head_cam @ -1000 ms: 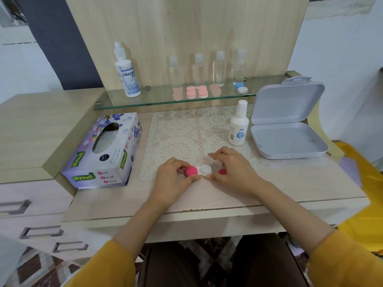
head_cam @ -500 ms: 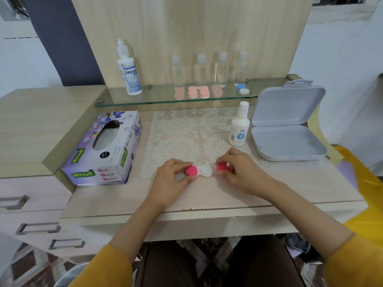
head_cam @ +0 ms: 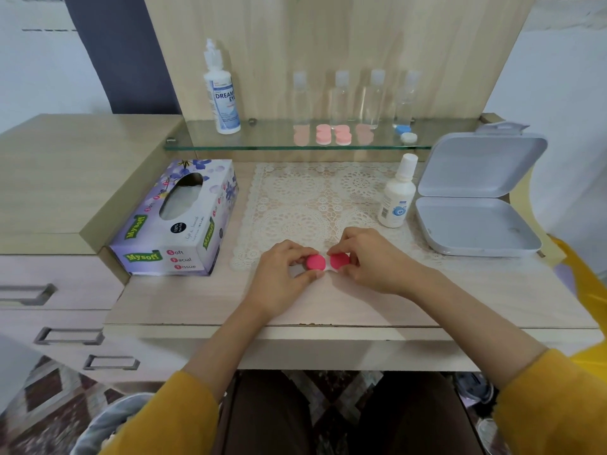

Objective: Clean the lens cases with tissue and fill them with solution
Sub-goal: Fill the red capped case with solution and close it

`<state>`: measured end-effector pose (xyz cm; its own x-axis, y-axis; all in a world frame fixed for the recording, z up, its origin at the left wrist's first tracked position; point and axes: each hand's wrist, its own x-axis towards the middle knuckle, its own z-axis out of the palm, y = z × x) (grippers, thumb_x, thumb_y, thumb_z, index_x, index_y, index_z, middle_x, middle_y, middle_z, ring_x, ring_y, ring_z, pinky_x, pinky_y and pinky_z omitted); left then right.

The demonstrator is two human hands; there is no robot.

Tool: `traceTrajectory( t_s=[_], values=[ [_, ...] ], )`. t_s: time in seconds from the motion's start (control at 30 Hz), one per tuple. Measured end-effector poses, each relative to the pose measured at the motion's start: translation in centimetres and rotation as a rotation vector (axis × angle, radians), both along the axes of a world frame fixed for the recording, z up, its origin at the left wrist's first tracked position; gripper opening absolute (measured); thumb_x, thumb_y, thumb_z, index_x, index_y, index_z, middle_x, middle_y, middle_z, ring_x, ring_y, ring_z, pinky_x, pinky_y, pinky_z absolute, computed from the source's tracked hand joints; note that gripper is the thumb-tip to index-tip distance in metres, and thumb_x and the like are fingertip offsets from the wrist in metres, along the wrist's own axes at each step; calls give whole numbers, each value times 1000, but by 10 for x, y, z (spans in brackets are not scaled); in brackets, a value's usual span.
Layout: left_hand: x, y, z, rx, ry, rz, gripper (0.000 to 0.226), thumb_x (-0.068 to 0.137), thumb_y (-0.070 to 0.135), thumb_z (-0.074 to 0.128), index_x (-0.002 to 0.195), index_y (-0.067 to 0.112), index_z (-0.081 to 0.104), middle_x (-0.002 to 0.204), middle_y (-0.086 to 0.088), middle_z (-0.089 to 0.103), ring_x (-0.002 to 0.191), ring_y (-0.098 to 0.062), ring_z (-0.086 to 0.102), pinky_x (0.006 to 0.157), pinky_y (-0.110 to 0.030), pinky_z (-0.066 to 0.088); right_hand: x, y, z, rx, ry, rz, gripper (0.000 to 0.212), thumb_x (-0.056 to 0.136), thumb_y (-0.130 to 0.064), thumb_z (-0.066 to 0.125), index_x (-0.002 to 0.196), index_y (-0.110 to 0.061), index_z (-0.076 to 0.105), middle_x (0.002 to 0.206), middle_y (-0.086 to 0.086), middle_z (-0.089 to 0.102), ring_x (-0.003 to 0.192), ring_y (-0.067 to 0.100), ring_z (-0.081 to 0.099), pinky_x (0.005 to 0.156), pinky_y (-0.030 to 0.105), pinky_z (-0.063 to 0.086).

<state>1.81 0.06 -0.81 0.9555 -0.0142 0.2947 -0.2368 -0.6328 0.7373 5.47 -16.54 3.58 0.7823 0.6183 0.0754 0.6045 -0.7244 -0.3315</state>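
A white lens case with two pink caps (head_cam: 316, 262) lies on the desk at the near edge of the lace mat (head_cam: 315, 205). My left hand (head_cam: 279, 277) pinches the left pink cap. My right hand (head_cam: 371, 261) pinches the right pink cap (head_cam: 339, 261), which sits on the case's right well. A small white solution bottle (head_cam: 395, 195) stands upright behind my right hand. The purple tissue box (head_cam: 177, 221) lies to the left. More pink lens cases (head_cam: 333, 134) and a blue and white one (head_cam: 405, 133) rest on the glass shelf (head_cam: 262, 139).
A large solution bottle (head_cam: 221, 90) and several clear small bottles (head_cam: 356, 96) stand on the shelf. An open grey plastic box (head_cam: 476, 221) lies at the right. Drawers (head_cam: 49, 323) are at the left, and a bin (head_cam: 111, 425) is on the floor.
My right hand has brought the loose pink cap from beside the case onto its right well. The left hand has kept hold of the left cap.
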Motion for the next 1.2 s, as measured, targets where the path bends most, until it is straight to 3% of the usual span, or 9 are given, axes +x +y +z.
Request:
traceTrajectory(
  t_s=[0.2,0.4,0.5,0.57,0.63,0.73,0.87,1.03,1.2],
  values=[
    [0,0,0,24,10,7,30,75,19,74,104,14,69,97,-2,62,91,-13,56,85,-21,42,3,4,-1,-67,-15,-32,14,83,-15,57,88,-6,66,76,1,46,76,17,42,60,25,30],
    [-2,0,0,23,18,4,29,75,19,74,102,13,70,97,-4,62,91,-15,57,86,-28,44,5,4,1,-42,-21,-117,34,76,-39,71,86,-7,64,81,4,60,74,17,53,65,31,44],
    [-2,-1,0,13,18,8,28,75,18,74,102,12,70,96,-5,62,90,-16,57,86,-27,44,2,0,6,38,40,-25,30,78,-18,69,107,-13,68,99,1,64,67,0,45,64,16,35],
    [-1,-2,1,15,23,3,29,75,18,74,103,12,70,97,-5,62,91,-16,57,86,-25,43,0,-1,5,27,38,-12,23,79,-10,65,102,-11,70,94,4,65,70,5,50,63,17,37],
    [-1,-2,2,22,29,-2,29,75,19,74,103,13,70,98,-4,62,92,-15,56,87,-25,42,0,0,2,-9,8,-75,20,78,-21,68,91,-5,70,84,7,63,76,18,55,67,27,43],
    [-1,-2,2,25,28,-3,30,75,20,74,103,14,69,98,-3,61,92,-13,56,85,-22,43,1,1,2,-19,1,-128,37,72,-38,75,88,-5,66,81,5,61,70,15,48,61,28,39],
    [-1,-2,2,18,24,6,28,75,19,74,101,14,70,96,-4,61,89,-14,56,84,-22,43,-2,-3,5,30,20,1,32,82,-8,62,113,-13,65,106,3,64,74,4,42,66,14,29],
    [-2,-2,2,26,28,0,27,75,18,74,102,15,70,97,-3,61,92,-14,55,86,-24,43,1,-1,-1,2,19,-53,16,80,-15,64,92,-6,69,87,7,59,71,13,45,64,23,35],
    [-2,-2,2,32,25,-2,27,75,19,74,101,15,70,97,-3,61,92,-14,55,87,-23,42,2,-1,-5,39,8,-123,33,72,-34,75,80,-6,60,78,4,58,67,14,46,59,26,38]
  ],
)
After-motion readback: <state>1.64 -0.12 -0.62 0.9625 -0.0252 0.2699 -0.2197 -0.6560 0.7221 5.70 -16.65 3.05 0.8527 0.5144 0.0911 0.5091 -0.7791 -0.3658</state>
